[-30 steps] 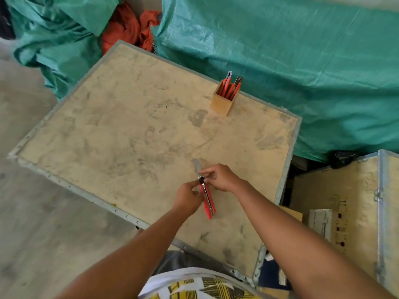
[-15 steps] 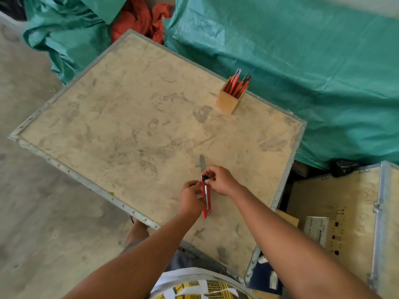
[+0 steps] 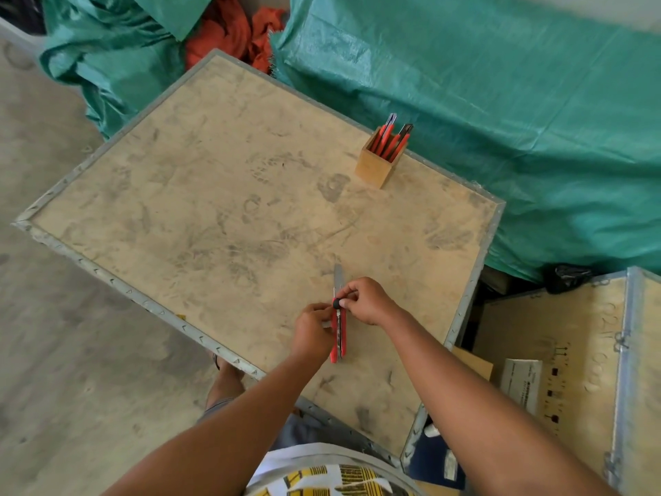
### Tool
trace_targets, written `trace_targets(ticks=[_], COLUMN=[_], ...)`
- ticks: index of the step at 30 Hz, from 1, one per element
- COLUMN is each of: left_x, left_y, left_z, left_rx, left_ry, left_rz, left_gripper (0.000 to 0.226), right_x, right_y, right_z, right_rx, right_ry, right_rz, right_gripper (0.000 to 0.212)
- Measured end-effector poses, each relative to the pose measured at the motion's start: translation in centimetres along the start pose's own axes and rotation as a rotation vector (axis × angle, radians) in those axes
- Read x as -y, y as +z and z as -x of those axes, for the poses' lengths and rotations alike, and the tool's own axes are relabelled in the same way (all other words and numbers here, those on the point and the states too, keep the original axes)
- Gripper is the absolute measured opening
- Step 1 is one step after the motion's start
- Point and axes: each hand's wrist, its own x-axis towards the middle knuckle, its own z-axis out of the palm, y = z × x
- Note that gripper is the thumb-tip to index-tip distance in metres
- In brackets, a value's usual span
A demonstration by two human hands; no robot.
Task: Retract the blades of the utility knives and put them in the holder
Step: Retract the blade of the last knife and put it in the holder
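Note:
A red utility knife (image 3: pixel 339 336) is held over the near part of the plywood table (image 3: pixel 221 216), its grey blade sticking out and pointing away from me. My left hand (image 3: pixel 312 329) grips the knife's body from the left. My right hand (image 3: pixel 365 300) pinches the black slider knob near the blade end. A small wooden holder (image 3: pixel 375 166) stands at the far right of the table with several red utility knives (image 3: pixel 391 139) upright in it.
Green tarpaulin (image 3: pixel 500 102) covers bulky things behind and right of the table, with orange cloth (image 3: pixel 232 34) between. A wooden crate with metal edging (image 3: pixel 590 370) sits at the lower right. Concrete floor lies to the left.
The view has shifted, so the table and holder sit differently in frame. Both hands keep hold of the knife, which has turned more upright; the blade is still out.

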Motion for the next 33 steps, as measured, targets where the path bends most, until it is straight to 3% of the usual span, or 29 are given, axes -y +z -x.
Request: trace_targets(ticks=[9,16,23,28,33], left_x=[0.0,0.3,0.6,0.4,0.0], left_y=[0.5,1.4,-0.2,-1.7,-4.0], left_z=[1.5,2.7,2.4,2.2,1.3], left_rx=[-0.019,0.011,0.034,0.058,0.061], left_ry=[-0.005,0.058,-0.093,-0.118,-0.098], left_rz=[-0.003,-0.037,0.163,0.26,0.359], left_gripper=[0.033,0.035,0.051,0.046,0.044], right_x=[-0.2,-1.0,-1.2,-1.5,-0.7], right_y=[0.6,0.6,1.0,1.1,1.2], right_z=[0.4,1.0,1.8,2.6,3.2], right_rx=[-0.06,-0.066,-0.076,-0.061,-0.073], right_ry=[-0.03,0.028,0.048,0.025,0.039], right_rz=[0.029,-0.102,-0.271,-0.322,-0.557], right_gripper=[0.017,0.021,0.019,0.024,0.033])
